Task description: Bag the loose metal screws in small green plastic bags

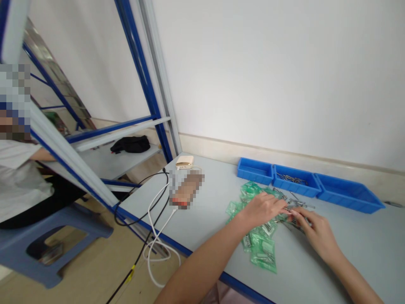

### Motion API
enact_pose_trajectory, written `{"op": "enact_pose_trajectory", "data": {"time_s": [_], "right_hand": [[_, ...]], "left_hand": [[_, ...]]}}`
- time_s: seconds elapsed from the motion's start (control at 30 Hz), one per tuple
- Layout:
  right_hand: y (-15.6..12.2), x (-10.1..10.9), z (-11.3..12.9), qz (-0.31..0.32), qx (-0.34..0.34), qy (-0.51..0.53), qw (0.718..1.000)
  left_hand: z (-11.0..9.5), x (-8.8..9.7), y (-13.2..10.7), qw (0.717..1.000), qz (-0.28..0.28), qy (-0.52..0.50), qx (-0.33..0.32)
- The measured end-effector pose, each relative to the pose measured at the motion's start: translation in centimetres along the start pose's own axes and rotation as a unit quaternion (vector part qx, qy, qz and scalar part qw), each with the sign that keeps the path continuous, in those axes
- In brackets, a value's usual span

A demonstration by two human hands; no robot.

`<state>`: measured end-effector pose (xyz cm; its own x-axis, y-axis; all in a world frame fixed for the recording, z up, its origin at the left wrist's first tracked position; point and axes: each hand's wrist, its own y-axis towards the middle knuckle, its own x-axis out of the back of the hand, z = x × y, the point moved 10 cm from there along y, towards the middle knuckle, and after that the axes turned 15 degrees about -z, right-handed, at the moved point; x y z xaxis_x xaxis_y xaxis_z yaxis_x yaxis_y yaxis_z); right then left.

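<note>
Green packets (260,242) are lying in a loose heap on the grey table (202,219), and I am watching them through the head camera. The left hand (264,207) is resting on top of the heap with its fingers bending in and pinching one of the thin metal pins (299,203). The right hand (316,232) is lying just beside it, and its fingertips are touching the same little bunch of pins. I cannot tell if it is gripping one, because the pins are too small. The pins are lying at the far edge of the heap, between the two hands and the blue trays (348,195). Three trays are sitting in a row by the wall, and the middle one is holding more pins. A white cable (155,236) and a black cable (148,207) are hanging off the left end of the table. Far to the left, another person is sitting on a blue stool (76,228).
</note>
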<state>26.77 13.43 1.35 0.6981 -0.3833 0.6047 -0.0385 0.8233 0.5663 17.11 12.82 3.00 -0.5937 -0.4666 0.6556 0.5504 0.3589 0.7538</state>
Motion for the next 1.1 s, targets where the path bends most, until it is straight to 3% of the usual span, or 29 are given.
{"op": "enact_pose_trajectory", "data": {"time_s": [0.3,0.47,0.63,0.8,1.1], "right_hand": [[-0.1,-0.6,-0.4,0.042,-0.054,0.037,0.997],[-0.2,-0.8,0.0,0.063,-0.055,0.052,0.995],[0.0,-0.1,0.1,0.027,-0.050,0.038,0.998],[0.1,1.1,-0.1,-0.025,-0.041,0.042,0.998],[-0.1,0.2,-0.4,0.005,-0.036,0.008,0.999]], "left_hand": [[-0.2,0.6,0.1,1.000,0.010,0.027,-0.012],[-0.3,0.4,0.3,0.999,0.018,-0.038,0.010],[0.4,0.5,0.6,0.995,0.012,-0.062,0.072],[0.4,0.5,0.5,0.996,0.005,-0.046,0.071],[0.2,0.2,0.3,0.996,0.016,-0.057,0.069]]}}
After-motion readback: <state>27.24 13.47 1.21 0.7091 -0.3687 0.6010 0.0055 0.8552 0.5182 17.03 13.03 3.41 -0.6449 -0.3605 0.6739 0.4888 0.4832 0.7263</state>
